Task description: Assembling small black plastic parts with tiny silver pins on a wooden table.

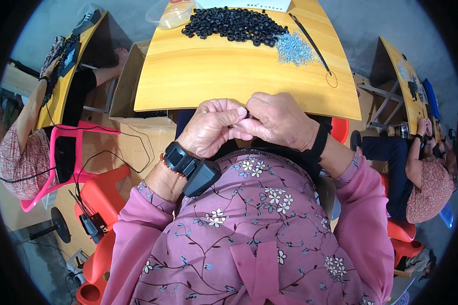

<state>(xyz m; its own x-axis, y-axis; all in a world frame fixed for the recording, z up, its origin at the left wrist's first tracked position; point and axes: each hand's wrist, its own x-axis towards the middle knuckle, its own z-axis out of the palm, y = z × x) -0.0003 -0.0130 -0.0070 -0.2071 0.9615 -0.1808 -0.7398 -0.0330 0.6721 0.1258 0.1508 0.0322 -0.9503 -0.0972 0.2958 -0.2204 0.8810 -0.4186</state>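
My left hand [213, 127] and my right hand [284, 122] meet just off the near edge of the yellow wooden table [198, 76]. Both are closed, fingertips pressed together around something small. Only a dark speck shows between them, and the fingers hide the rest. Beyond them on the tabletop lies a heap of small black round parts [239, 26]. Touching its right end is a pile of tiny pale-blue, shiny pieces [294, 49]. To the right of that pile rests a thin black rod [311, 42] with a thin loop at its near end.
A clear plastic bowl [170, 16] and a white box [244, 4] stand at the table's far side. An open cardboard box [124, 91] is on the floor to the left, by a red stool [103, 195] and black cables. Other people sit at tables on both sides.
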